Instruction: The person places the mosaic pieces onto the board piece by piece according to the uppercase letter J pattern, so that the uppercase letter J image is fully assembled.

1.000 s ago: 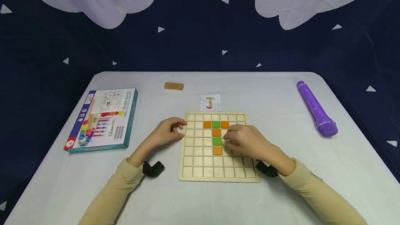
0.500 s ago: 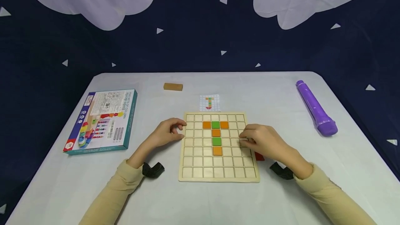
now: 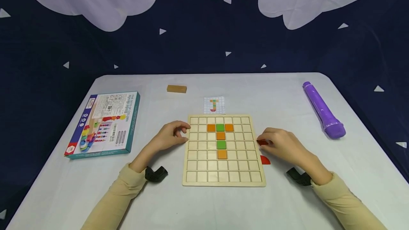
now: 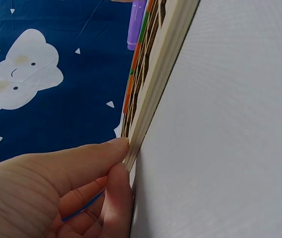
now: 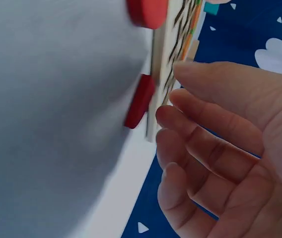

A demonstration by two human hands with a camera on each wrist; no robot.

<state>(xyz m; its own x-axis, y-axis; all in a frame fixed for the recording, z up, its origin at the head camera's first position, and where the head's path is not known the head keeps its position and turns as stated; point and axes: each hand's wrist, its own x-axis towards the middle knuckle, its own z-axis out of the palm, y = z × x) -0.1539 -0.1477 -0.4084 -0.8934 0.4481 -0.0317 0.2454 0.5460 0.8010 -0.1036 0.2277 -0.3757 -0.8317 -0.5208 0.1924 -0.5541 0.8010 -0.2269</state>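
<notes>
A square wooden grid board (image 3: pixel 202 176) lies mid-table with orange tiles (image 3: pixel 222 154) and green tiles (image 3: pixel 221 144) in a T-like pattern. My left hand (image 3: pixel 170 136) rests at its left edge, thumb and a finger touching the rim (image 4: pixel 148 114). Beside the right edge, my right hand (image 3: pixel 284 146) reaches over a dark red piece (image 3: pixel 262 142), partly hidden by the fingers. In the right wrist view, the fingers stand apart from that red piece (image 5: pixel 140 101). Nearer to me lies a red quarter-circle piece (image 3: pixel 265 160) on the table.
A pattern card (image 3: pixel 214 105) with a coloured figure lies behind the board. A small wooden block (image 3: pixel 176 88) sits farther back. At left is a flat game box (image 3: pixel 103 123); a purple flashlight-shaped object (image 3: pixel 324 111) lies at right.
My right hand has moved right, from over the board to beside its right edge, uncovering grid cells and the red quarter-circle piece. The left hand stays at the left edge.
</notes>
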